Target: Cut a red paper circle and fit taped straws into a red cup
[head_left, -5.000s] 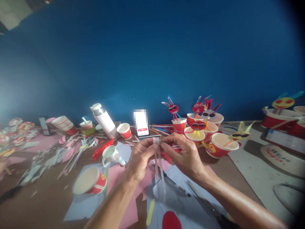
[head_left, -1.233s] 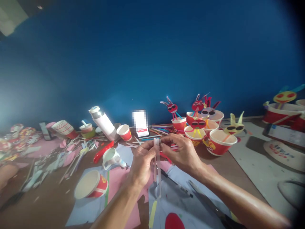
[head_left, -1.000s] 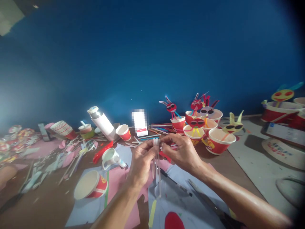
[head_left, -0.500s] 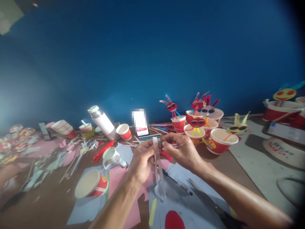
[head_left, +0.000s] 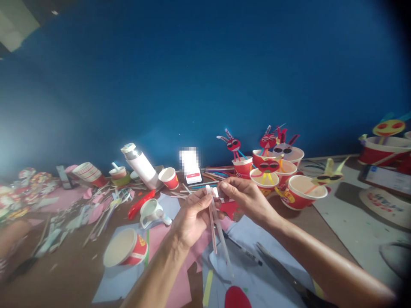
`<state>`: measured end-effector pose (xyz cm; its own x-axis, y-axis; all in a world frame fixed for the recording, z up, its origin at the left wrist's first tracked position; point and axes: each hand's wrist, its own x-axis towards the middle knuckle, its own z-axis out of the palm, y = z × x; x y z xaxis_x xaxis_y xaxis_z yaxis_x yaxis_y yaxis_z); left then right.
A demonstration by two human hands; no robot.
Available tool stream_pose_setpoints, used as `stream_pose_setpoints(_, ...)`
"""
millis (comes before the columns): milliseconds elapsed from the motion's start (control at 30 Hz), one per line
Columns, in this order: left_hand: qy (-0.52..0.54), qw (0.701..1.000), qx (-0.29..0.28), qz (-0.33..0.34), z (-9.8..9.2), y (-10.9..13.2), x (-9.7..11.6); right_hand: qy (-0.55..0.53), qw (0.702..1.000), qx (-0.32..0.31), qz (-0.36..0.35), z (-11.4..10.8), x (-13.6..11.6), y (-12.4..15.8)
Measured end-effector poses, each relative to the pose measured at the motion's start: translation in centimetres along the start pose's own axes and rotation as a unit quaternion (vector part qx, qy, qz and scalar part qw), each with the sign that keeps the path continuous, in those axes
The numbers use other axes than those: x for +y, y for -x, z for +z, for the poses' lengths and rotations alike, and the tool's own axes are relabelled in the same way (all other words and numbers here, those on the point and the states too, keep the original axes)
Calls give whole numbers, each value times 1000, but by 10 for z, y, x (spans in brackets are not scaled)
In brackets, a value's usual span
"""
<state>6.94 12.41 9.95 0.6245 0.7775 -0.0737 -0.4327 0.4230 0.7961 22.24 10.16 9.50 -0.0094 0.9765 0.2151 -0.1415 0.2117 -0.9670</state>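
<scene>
My left hand (head_left: 191, 216) is closed around the upper ends of two straws, a pinkish straw (head_left: 213, 233) and a translucent white straw (head_left: 224, 248), which hang down over the papers. A bright white strip (head_left: 212, 190), like tape or paper, sits at their top between thumb and fingers. Beside it my right hand (head_left: 245, 196) has thumb and forefinger pinched together; whatever is in the pinch is too small to make out. Behind and below the fingers a red piece (head_left: 229, 209) shows in part. Under the hands lie blue paper (head_left: 244, 235) and a pen (head_left: 244, 250).
Paper cups with paper-faced straw figures (head_left: 306, 192) stand at right. Scissors (head_left: 289, 273) and a red oval (head_left: 236, 297) lie in front. At left are a cup (head_left: 123, 248), a tape dispenser (head_left: 152, 214), a bottle (head_left: 143, 167), scraps and another person's arm (head_left: 13, 239).
My right hand has drawn slightly away from the straw tops, its fingers lifted. The straws' lower ends have swung right, and the white strip looks more folded at the top.
</scene>
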Motion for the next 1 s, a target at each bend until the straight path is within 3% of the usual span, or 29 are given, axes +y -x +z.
stream_pose_setpoints(433, -57, 997, 13, 45, -1, 0, -2, -168, 982, -84, 35, 0, 2, 1)
stream_pose_setpoints(700, -78, 995, 25, 52, 5, 1, -1, -88, 992, -91, 0, 0, 3, 3)
stream_pose_setpoints(1000, -95, 994, 23, 44, 4, 5, -3, 42, 996, -10, -74, 8, -1, 9)
